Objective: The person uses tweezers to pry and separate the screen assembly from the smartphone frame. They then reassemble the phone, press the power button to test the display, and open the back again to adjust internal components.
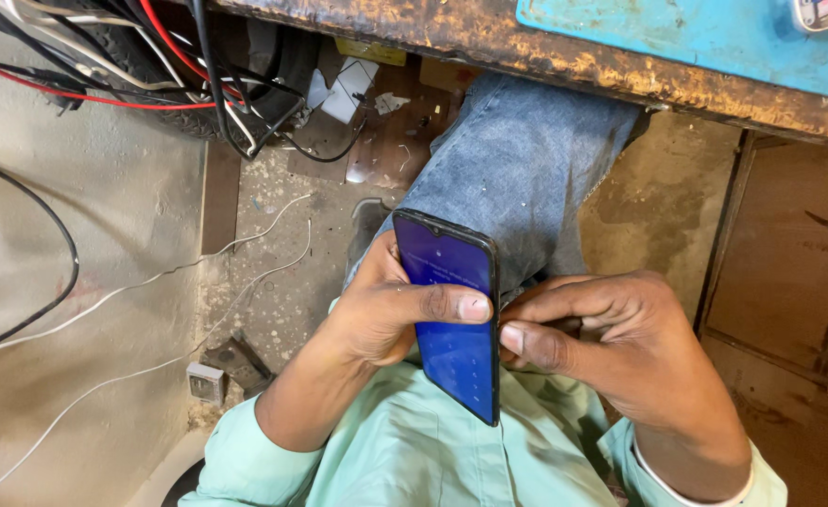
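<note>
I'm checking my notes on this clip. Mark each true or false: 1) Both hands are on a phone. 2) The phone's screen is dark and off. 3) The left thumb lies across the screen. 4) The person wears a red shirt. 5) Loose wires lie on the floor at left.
1) True: the left hand and right hand hold the phone.
2) False: the screen glows blue.
3) True.
4) False: the sleeves are pale green.
5) True: white wires trail across the floor.

One phone (451, 319) — two hands — one bench (620, 66).
</note>
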